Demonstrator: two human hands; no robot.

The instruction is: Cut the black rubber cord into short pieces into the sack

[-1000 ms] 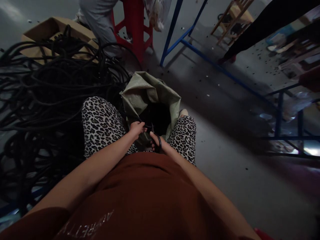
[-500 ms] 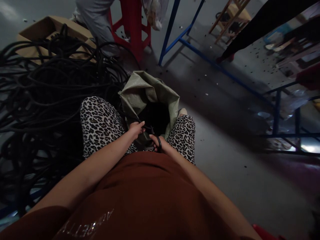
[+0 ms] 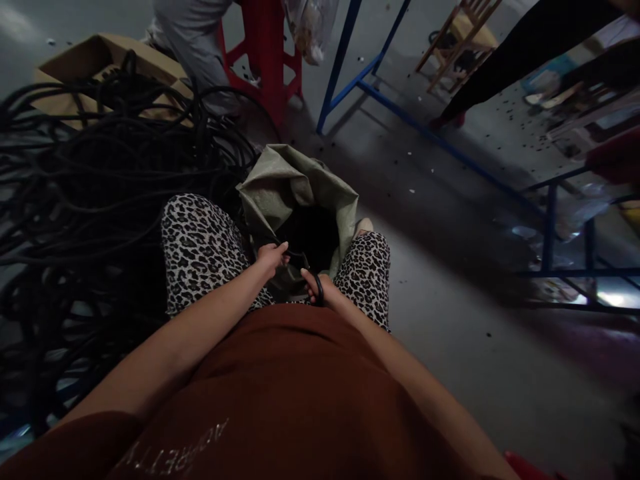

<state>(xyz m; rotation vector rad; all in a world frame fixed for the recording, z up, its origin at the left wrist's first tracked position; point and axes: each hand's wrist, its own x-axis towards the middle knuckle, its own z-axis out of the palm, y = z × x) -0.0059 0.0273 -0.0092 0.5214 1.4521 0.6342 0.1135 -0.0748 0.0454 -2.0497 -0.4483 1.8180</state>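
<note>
My left hand (image 3: 273, 258) is closed on a thin black rubber cord (image 3: 297, 253), whose end points right over the sack's mouth. My right hand (image 3: 316, 285) grips scissors by their black handle (image 3: 321, 291); the small, dark blades (image 3: 306, 261) reach up to the cord's end. Whether the blades touch the cord I cannot make out. Below both hands an olive woven sack (image 3: 280, 167) stands open between my knees, its inside too dark to read. On the left lies a big tangled heap of black cords (image 3: 100, 167).
A cardboard box (image 3: 75, 60) stands behind the heap, partly covered by cords. Ahead are a red stool (image 3: 267, 60), a seated person's grey trouser leg (image 3: 195, 47) and a blue metal frame (image 3: 370, 83). Another person's dark leg (image 3: 500, 60) stretches in from the right. Small black scraps dot the floor.
Both hands stay almost in place over the sack. The scissors' blades have shifted slightly and look closer together at the cord's end.
</note>
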